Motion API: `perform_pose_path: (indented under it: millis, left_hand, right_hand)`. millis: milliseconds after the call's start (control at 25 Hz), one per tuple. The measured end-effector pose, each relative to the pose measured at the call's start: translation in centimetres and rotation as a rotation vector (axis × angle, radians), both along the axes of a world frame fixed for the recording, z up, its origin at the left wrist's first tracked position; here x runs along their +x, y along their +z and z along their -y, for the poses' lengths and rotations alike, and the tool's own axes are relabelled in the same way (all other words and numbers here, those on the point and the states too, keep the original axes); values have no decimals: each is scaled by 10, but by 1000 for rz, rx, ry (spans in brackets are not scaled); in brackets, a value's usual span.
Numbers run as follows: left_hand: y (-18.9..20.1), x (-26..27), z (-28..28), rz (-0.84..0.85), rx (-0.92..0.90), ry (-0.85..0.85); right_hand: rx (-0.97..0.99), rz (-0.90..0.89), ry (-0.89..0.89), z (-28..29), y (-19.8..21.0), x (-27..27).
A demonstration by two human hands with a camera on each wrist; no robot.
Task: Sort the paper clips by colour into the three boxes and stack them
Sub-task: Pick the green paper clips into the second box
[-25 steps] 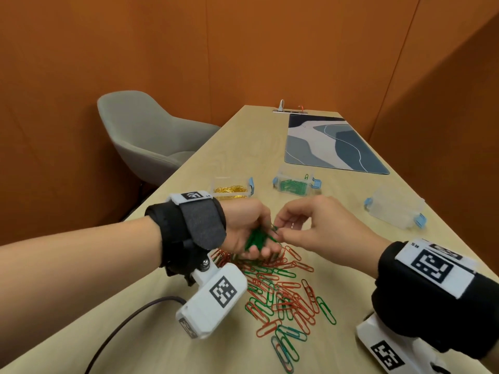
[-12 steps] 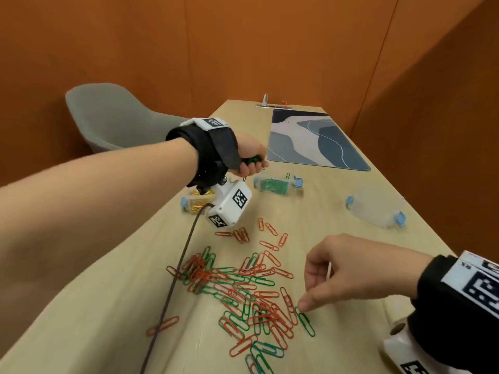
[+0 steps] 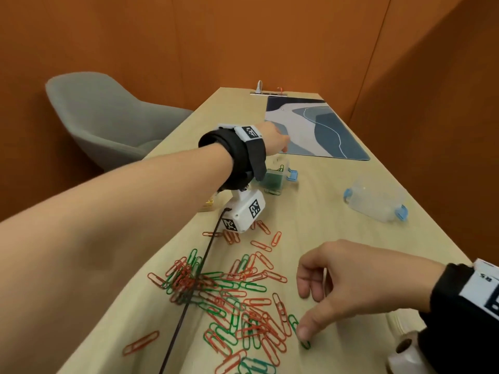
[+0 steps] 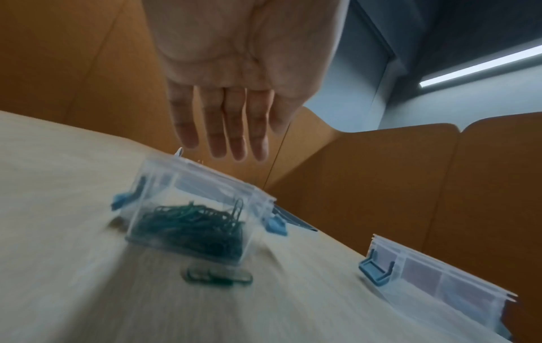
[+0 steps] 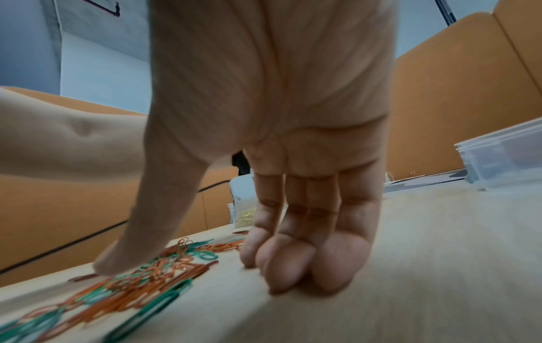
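Landmark used: mixed pile of red and green clips point(image 3: 229, 300) in middle of table point(image 3: 324, 225).

Right hand point(image 3: 348, 287) sat just right of pile, nearer to it than other hand. Thumb point(image 3: 305, 330) pressed down on 1 green clip point(image 3: 299, 332) at pile's right edge; clip's long axis ran roughly near-to-far, slightly slanted, directly under thumb tip. Other fingers point(image 5: 293, 266) curled loosely together, tips at tabletop, nothing pinched yet. Judged next step: drag or pinch that clip free of pile.

Left hand point(image 4: 234, 76) reached far beyond pile, above green-clip box point(image 4: 193, 215), fingers straight and spread slightly, palm down, holding nothing. Box stood open, lid off, a heap of green clips inside, 1 clip propped upright against wall. At least 1 stray green clip point(image 4: 218, 276) lay flat on table just in front of box, pile side, outside it.

Gold-clip box point(image 5: 243, 215) left of green box, mostly hidden behind left wrist. 3rd box point(image 3: 375, 202) lay right of green box, well apart, looked empty; contents not sure.

Red clips all unsorted; stacking not started.
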State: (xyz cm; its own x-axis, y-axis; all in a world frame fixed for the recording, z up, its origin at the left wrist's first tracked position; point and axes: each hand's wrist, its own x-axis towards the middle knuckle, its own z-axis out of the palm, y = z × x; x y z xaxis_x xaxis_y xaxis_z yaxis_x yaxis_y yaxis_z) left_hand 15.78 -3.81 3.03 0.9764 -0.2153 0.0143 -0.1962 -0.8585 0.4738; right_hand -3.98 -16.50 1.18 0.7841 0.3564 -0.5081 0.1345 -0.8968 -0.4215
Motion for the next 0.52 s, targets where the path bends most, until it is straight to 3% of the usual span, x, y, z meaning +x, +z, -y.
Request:
perform_pose_path:
  millis: [200, 520]
  left_hand:
    - [-8, -13, -14, 48, 310, -107]
    - [-9, -59, -41, 101, 258, -227]
  right_hand:
    - [-31, 89, 48, -13, -5, -3]
    - [40, 66, 111, -22, -11, -8]
